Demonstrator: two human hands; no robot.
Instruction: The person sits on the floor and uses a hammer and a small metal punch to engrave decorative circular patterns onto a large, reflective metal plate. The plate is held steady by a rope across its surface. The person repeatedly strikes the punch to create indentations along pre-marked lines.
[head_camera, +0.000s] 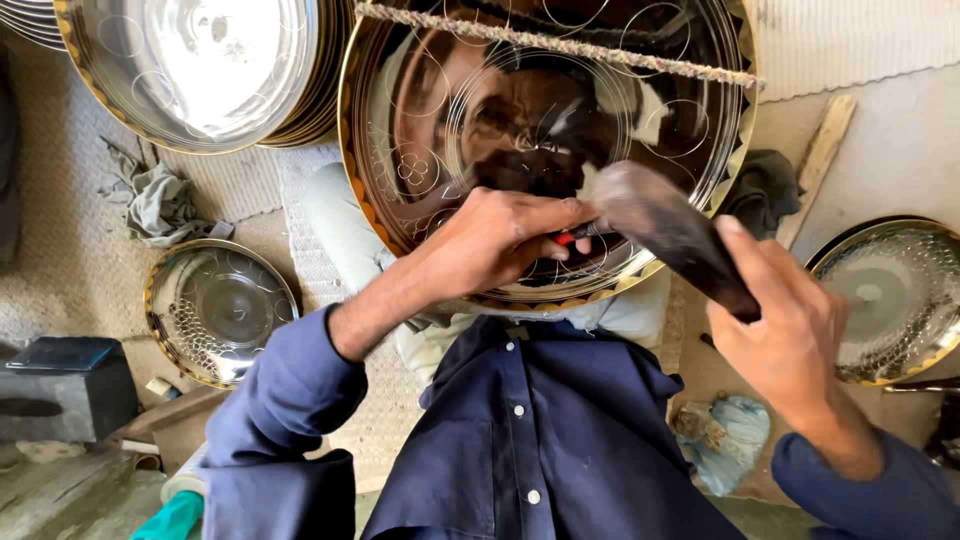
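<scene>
Engraved tray (520, 120), a large round mirror-bright metal dish with a gold scalloped rim, rests tilted on the person's lap, its face turned up toward the camera. The left hand (495, 240) has its fingers (560, 215) closed around a small tool with a red handle (566, 238), its working end pressed against the lower right part of the tray's face. The right hand (785, 330) grips the lower end of a dark mallet (665, 225), fingers wrapped shut. The mallet's long axis runs diagonally from that hand up and left, so its blurred head sits just beside the left fingertips, directly over the tool. The left hand is the nearer one to the tray surface; the right stays off to the tray's lower right edge.

Outward on the floor, a stack of similar trays (200, 70) leans at the upper left, a smaller patterned dish (215, 310) lies at the left, and another dish (890, 300) at the right. A crumpled cloth (155, 205) lies nearby, and a braided cord (560, 45) crosses the tray's top.
</scene>
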